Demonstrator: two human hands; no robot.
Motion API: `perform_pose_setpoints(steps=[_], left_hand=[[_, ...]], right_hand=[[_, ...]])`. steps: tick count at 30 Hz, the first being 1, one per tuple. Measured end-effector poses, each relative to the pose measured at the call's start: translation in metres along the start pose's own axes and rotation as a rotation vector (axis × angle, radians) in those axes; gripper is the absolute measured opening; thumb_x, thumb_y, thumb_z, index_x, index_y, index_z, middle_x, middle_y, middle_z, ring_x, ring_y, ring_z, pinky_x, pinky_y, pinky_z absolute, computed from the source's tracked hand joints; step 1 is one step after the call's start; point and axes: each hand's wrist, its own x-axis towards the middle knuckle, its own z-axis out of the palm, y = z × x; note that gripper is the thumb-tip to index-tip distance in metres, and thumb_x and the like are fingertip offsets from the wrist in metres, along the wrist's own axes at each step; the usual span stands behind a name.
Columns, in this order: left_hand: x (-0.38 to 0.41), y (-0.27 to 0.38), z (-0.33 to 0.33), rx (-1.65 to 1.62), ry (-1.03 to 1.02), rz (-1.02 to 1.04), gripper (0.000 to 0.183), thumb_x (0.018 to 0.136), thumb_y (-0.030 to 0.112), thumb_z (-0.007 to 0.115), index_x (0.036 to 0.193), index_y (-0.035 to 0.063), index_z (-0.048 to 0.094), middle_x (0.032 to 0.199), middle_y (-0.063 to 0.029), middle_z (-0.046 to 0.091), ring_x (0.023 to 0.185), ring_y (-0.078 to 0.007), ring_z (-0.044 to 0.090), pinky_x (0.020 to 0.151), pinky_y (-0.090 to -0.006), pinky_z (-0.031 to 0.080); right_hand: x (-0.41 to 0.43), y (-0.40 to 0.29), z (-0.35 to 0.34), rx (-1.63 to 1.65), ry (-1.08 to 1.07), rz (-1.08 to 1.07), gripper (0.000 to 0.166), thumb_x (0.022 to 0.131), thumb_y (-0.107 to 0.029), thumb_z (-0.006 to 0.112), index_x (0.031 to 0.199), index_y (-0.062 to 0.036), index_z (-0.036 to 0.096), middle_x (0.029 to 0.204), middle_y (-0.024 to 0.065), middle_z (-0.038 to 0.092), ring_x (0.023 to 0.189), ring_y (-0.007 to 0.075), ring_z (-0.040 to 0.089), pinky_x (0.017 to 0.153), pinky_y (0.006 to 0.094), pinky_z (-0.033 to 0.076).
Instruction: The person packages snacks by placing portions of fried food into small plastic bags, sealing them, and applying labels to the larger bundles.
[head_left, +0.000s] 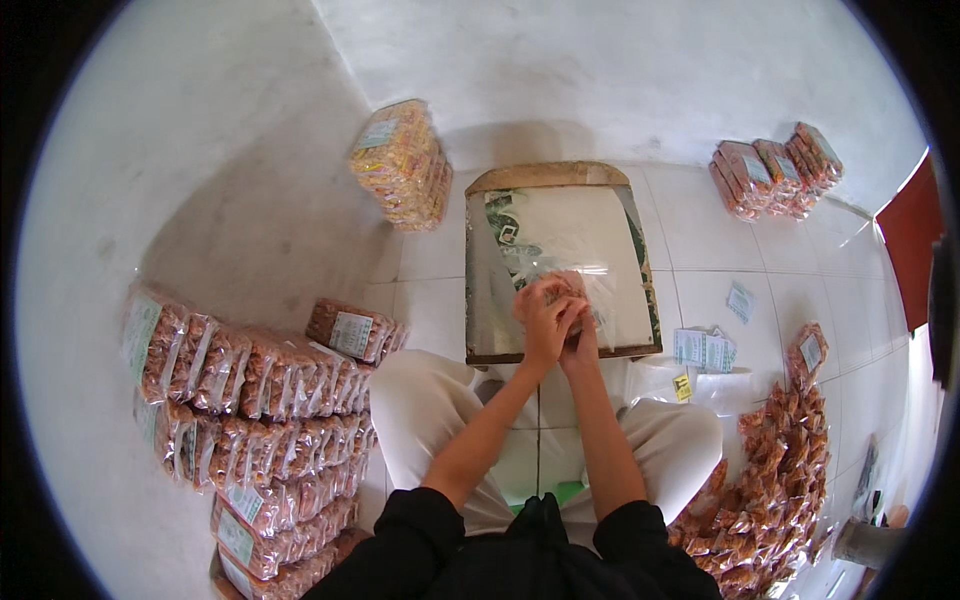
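Observation:
Both my hands meet over the near part of a low table (570, 225) with a pale top. My left hand (546, 319) and my right hand (581, 330) close around a clear plastic bag (568, 283) of reddish-brown food pieces, whose loose film spreads out to the right on the tabletop. My fingers cover part of the bag. Green printed patches show on the table's covering at its left and right edges.
Stacked snack packs (247, 367) rise at the left, yellowish packs (401, 165) by the wall, more packs (776, 176) at the back right. Small brown-filled bags (780, 465) pile at the right. Printed labels (705, 349), clear plastic bags (724, 391) and a yellow packet (682, 387) lie on the tiles.

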Motion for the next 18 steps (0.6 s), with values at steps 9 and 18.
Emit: perform_pose_setpoints(steps=[9,18], left_hand=[[-0.021,-0.011,0.015,-0.697,0.272,-0.635,0.077,0.069,0.011,0.076,0.130,0.0132,0.029,0.128,-0.0109,0.031,0.102,-0.0232,0.046,0.071,-0.0278,0.048],[-0.027,-0.006,-0.022,-0.853,-0.143,-0.893,0.075,0.072,0.009,0.073,0.132,0.0160,0.030,0.080,-0.0044,0.062,0.067,-0.0089,0.053,0.058,-0.0228,0.044]], right_hand=[[0.008,-0.009,-0.023,-0.235,0.062,-0.151,0.031,0.085,-0.021,0.058,0.112,-0.0058,0.052,0.100,0.0049,0.060,0.088,0.0168,0.058,0.077,0.0302,0.048],[0.021,-0.007,0.010,-1.217,0.068,-0.777,0.041,0.085,-0.009,0.055,0.123,0.0029,0.044,0.120,0.0129,0.051,0.102,0.0187,0.054,0.086,0.0291,0.044]])
